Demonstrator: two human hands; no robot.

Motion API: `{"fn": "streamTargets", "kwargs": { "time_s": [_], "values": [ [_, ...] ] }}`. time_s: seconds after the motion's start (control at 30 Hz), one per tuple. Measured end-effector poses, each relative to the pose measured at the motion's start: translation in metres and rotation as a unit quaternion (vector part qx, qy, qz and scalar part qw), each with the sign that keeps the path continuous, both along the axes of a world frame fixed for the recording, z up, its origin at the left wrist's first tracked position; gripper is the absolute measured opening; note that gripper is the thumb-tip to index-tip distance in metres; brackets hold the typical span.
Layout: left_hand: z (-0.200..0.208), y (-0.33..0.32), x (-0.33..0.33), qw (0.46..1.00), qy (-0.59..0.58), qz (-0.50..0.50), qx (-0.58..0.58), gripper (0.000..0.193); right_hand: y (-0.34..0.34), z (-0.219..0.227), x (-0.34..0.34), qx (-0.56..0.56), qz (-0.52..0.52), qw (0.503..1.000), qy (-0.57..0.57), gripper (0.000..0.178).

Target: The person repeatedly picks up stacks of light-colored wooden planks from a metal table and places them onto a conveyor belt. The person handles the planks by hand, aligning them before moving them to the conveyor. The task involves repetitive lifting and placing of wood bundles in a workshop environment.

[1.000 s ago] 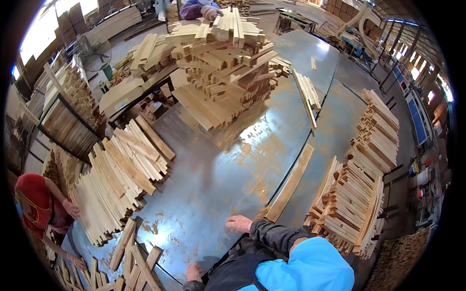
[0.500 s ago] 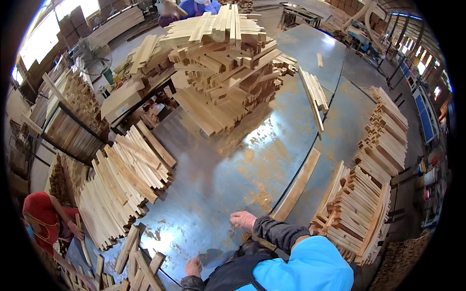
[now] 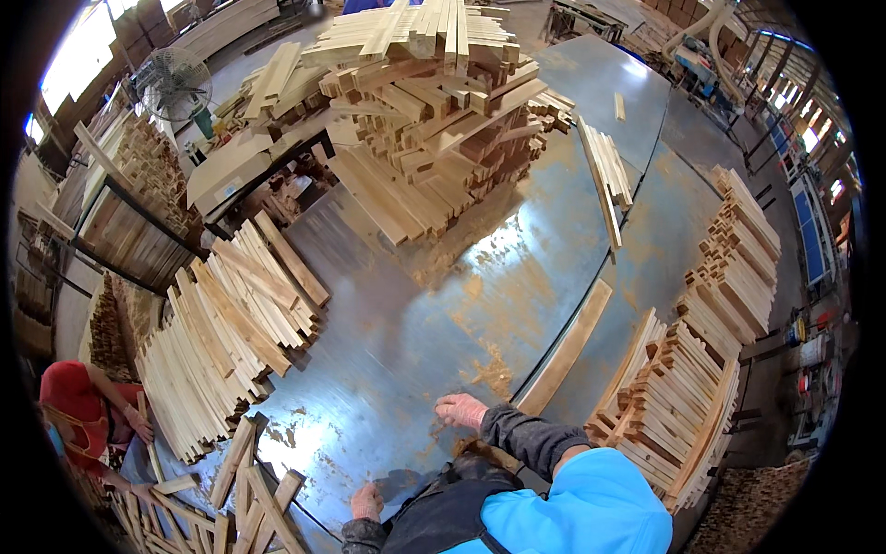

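Note:
My right hand [image 3: 460,411], in a pinkish glove, hovers over the near part of a grey metal table [image 3: 397,342]. Its fingers point left, slightly bent, and I see nothing in them. Lower and to the left, by the table's near edge, my left hand [image 3: 366,501] is curled with nothing visible in it. A short bit of wood [image 3: 498,459] shows below my right forearm, partly hidden by my body. Just beyond that forearm, a long wooden board [image 3: 567,348] lies along a seam in the table.
A tall stack of wooden strips [image 3: 434,120] stands at the far side. Rows of strips [image 3: 217,342] lie left, more strips [image 3: 678,406] right. Loose pieces [image 3: 258,489] cross at lower left, where a co-worker in red [image 3: 78,415] handles wood. A fan [image 3: 173,85] stands far left.
The view has shifted a little, and the person in blue at the far side is now mostly cut off. At lower left the co-worker's hands and some strips have moved. My hands stay nearly still.

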State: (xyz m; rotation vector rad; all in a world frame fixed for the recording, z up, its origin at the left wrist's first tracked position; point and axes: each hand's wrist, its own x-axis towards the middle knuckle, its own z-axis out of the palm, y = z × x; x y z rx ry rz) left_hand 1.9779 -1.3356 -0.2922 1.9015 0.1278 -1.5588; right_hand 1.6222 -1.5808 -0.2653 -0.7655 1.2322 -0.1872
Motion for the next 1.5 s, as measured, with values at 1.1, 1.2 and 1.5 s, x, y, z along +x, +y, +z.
{"fn": "streamTargets", "kwargs": {
  "time_s": [1.1,1.2,1.5],
  "values": [
    [0.032,-0.147,-0.051,0.955,-0.085,-0.275,-0.075,0.019,-0.07,0.004,-0.113,-0.034,-0.134,0.987,0.079,0.064],
    [0.046,-0.154,-0.06,0.966,-0.065,-0.247,-0.048,0.031,-0.061,0.012,-0.107,0.011,-0.175,0.983,0.053,0.066],
    [0.047,-0.185,-0.046,0.963,-0.102,-0.246,-0.047,0.017,-0.083,0.014,-0.126,-0.039,-0.163,0.984,0.055,0.066]
  ]
}}
